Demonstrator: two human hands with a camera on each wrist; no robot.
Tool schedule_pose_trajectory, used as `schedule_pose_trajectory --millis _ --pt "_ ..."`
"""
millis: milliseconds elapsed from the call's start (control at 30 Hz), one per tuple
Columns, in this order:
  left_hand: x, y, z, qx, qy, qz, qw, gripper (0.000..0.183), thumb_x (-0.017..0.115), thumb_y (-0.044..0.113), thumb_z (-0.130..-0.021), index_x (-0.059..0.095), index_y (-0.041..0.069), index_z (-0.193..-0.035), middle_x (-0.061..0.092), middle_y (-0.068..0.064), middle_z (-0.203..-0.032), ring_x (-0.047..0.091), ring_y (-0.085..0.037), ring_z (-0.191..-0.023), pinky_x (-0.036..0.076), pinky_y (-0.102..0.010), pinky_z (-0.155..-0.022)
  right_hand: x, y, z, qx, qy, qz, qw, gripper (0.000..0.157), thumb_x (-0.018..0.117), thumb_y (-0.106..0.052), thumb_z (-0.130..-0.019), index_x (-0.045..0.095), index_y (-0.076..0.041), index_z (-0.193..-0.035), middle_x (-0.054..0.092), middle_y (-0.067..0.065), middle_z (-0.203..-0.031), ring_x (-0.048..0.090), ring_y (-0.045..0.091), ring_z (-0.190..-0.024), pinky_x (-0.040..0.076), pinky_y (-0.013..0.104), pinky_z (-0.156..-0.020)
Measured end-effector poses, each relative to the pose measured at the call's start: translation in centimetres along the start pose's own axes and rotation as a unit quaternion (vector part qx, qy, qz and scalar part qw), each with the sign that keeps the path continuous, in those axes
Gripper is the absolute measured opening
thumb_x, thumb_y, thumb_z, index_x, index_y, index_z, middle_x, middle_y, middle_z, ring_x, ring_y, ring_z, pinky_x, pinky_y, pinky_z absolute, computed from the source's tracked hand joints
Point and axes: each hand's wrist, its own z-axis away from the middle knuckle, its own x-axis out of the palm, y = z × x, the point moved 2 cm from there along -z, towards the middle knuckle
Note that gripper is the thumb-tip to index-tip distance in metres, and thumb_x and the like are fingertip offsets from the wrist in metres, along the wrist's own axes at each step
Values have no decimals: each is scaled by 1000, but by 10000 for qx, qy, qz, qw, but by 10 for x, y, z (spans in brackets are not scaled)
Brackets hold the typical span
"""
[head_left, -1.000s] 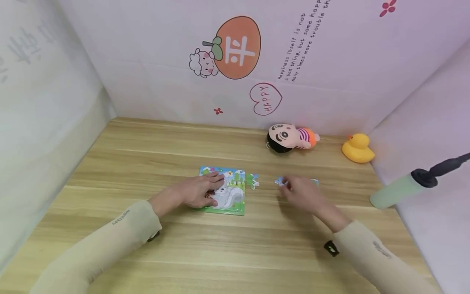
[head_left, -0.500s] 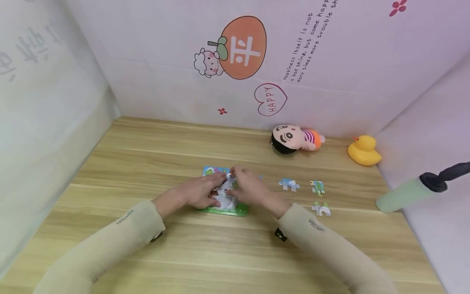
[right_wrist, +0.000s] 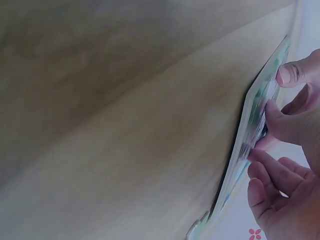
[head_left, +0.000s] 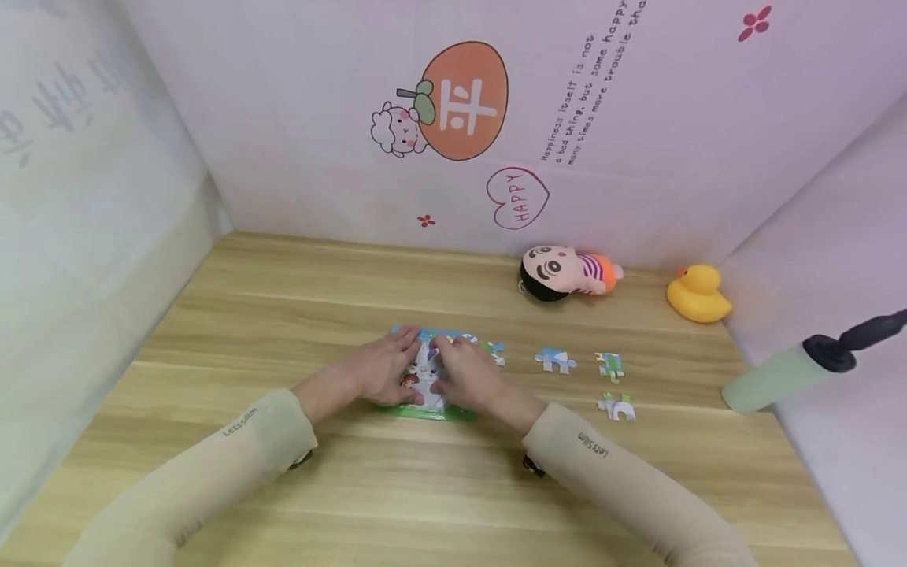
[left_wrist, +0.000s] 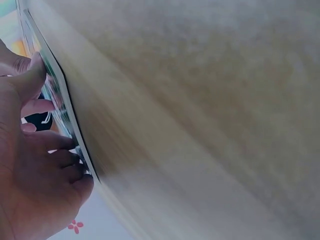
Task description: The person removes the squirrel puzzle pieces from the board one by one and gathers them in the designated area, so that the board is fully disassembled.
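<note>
The square jigsaw board [head_left: 421,411], with a pale grey squirrel picture and a green lower border, lies on the wooden table. My left hand [head_left: 383,368] rests over its left side, fingers extended and thumb apart. At its right part, my right hand [head_left: 471,378] has bent fingers and thumb around a puzzle piece, which the hand largely hides. In the right wrist view, the right thumb and forefinger touch the board's face while the other fingers curl. Right of the board lie loose pieces: a green one [head_left: 494,351], a blue one [head_left: 556,360], and two farther right.
Farther right sit a green-and-blue piece [head_left: 609,365] and a grey-white piece [head_left: 618,406]. A doll [head_left: 567,272] and a yellow rubber duck [head_left: 698,294] are by the back wall. A pale green cylinder with a black top [head_left: 779,375] stands at the right edge.
My right hand has moved left from the loose pieces to the board, then stays there with slight finger movement. My left hand remains on the board. The view shifts slightly.
</note>
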Motion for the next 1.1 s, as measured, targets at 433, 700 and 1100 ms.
schedule_pose_trajectory --millis 433,700,1100 --pt "-6 -9 1 -25 -415 624 9972 92 71 45 -97 29 -4 -161 14 -19 -175 14 -35 -165 20 -50 -135 9 -1 -3 329 -193 -446 9983 58 88 -16 -83 60 -1 -131 73 10 -110 67 32 -114 58 45 -103" --pt "-5 -6 1 -146 -354 437 9983 91 71 48 -96 29 1 -162 15 -14 -176 15 -31 -165 23 -49 -134 9 -2 -3 491 -316 -547 9968 61 88 -13 -83 59 -3 -136 69 15 -125 60 35 -129 51 49 -116" --pt "-9 -7 -2 -200 -231 413 9987 93 73 49 -94 30 3 -163 16 -12 -176 16 -31 -165 25 -51 -133 3 -2 -3 507 -290 -707 9958 63 87 -9 -83 59 -1 -139 60 17 -132 63 30 -118 57 44 -106"
